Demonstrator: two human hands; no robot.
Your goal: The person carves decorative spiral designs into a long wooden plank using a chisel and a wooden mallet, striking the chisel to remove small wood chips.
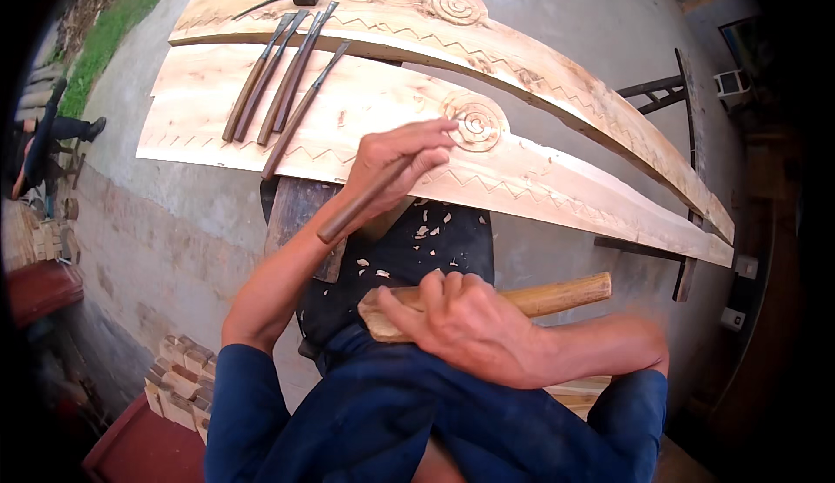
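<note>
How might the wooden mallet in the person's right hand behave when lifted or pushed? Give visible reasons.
The wooden mallet is probably stiff, as it looks like solid wood. It may feel head-heavy, since its head is thicker than the handle. The head's angular sides might limit rolling.

From the person's head, the left of two side-by-side fisheye cameras looks steeply down and forward, close above the dark blue shirt (pixel 365 418) at the lower edge, with left hand (pixel 396 152) and right hand (pixel 470 322) near mid-frame, the carved board (pixel 383 100) beyond, and floor (pixel 565 30) farther off.
</note>
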